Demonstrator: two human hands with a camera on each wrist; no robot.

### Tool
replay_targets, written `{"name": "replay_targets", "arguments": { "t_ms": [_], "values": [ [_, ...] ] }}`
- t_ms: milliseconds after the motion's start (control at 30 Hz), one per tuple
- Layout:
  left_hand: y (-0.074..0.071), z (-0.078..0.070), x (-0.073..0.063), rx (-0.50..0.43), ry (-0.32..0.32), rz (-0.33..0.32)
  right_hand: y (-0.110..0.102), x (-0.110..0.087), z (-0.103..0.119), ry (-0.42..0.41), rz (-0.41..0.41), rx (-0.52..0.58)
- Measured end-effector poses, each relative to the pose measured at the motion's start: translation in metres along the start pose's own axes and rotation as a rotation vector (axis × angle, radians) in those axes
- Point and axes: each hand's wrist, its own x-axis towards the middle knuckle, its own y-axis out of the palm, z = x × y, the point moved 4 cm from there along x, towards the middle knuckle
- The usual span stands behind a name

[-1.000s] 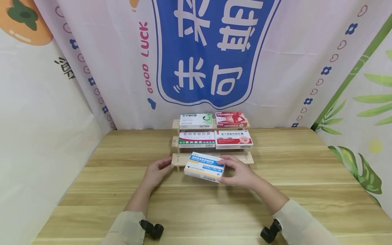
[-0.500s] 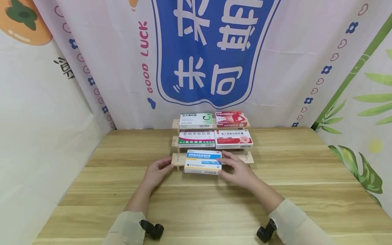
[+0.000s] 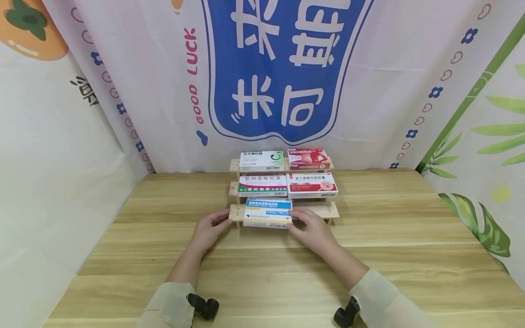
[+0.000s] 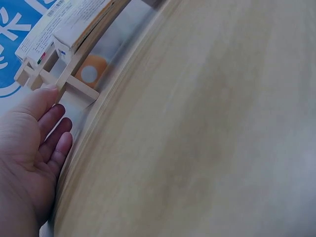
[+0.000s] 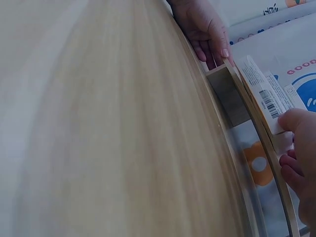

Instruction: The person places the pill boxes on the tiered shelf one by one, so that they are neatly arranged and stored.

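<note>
A white, blue and yellow medicine box (image 3: 268, 213) lies on the lowest tier of a small wooden stepped rack (image 3: 321, 210), toward its left end. My right hand (image 3: 311, 229) grips the box by its right end, thumb at the front edge, as the right wrist view shows beside the barcode. At the rack's left end, my left hand (image 3: 211, 230) holds the tip of the lowest plank, with the thumb (image 4: 47, 96) against the wood and the other fingers curled below.
On the middle tier sit a green-and-purple-trimmed box (image 3: 263, 185) and a red-and-white box (image 3: 312, 185). Above them are a white-and-green box (image 3: 261, 160) and a red box (image 3: 308, 158). A printed curtain (image 3: 172, 91) hangs behind the wooden table (image 3: 262, 282).
My right hand has brought the blue-and-white medicine box back and leftward, turning it straight onto the lowest tier. The left hand stays at the rack's end.
</note>
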Motion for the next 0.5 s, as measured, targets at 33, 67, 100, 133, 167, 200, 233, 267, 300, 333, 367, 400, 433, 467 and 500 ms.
{"name": "replay_targets", "arguments": {
  "t_ms": [33, 67, 100, 133, 167, 200, 233, 267, 300, 333, 367, 400, 433, 467, 500],
  "values": [
    [-0.0001, -0.0002, -0.0001, -0.003, 0.0, 0.0, 0.0008, 0.0007, 0.0007, 0.0, -0.005, -0.007],
    [-0.0003, -0.0005, -0.0003, -0.004, -0.002, 0.0, 0.0016, 0.0015, 0.0012, 0.001, -0.008, -0.018],
    [-0.0004, -0.0008, -0.0004, -0.006, -0.004, -0.001, 0.0024, 0.0023, 0.0016, 0.003, -0.011, -0.029],
    [-0.0007, -0.0009, -0.0004, -0.002, -0.001, -0.001, 0.0029, 0.0032, 0.0019, 0.007, -0.015, -0.039],
    [-0.001, -0.0009, -0.0003, 0.0, -0.004, -0.002, 0.0034, 0.004, 0.0022, 0.011, -0.018, -0.05],
    [-0.0011, -0.0011, -0.0001, 0.001, -0.006, -0.003, 0.0037, 0.0048, 0.0024, 0.018, -0.02, -0.057],
    [-0.0013, -0.001, 0.0001, 0.002, -0.006, -0.005, 0.0041, 0.0056, 0.0026, 0.021, -0.021, -0.064],
    [-0.0014, -0.0012, 0.0001, 0.004, -0.006, -0.006, 0.0044, 0.0062, 0.0026, 0.028, -0.021, -0.07],
    [-0.0014, -0.0011, 0.0003, 0.005, -0.003, -0.004, 0.0046, 0.0068, 0.0025, 0.033, -0.022, -0.077],
    [-0.0014, -0.0011, 0.0006, 0.005, 0.002, -0.004, 0.0048, 0.0072, 0.0026, 0.037, -0.023, -0.082],
    [-0.0013, -0.0012, 0.0008, 0.001, 0.003, -0.004, 0.0049, 0.0075, 0.0028, 0.039, -0.024, -0.085],
    [-0.0013, -0.0011, 0.0008, 0.0, 0.008, -0.004, 0.005, 0.0077, 0.0029, 0.041, -0.025, -0.088],
    [-0.0014, -0.0016, 0.0006, -0.002, 0.011, -0.003, 0.005, 0.0077, 0.0031, 0.041, -0.027, -0.089],
    [-0.0014, -0.0018, 0.0004, 0.001, 0.015, -0.002, 0.005, 0.0077, 0.0032, 0.044, -0.026, -0.088],
    [-0.0012, -0.0017, 0.0002, 0.003, 0.017, -0.001, 0.0051, 0.0075, 0.0029, 0.048, -0.024, -0.083]
  ]
}}
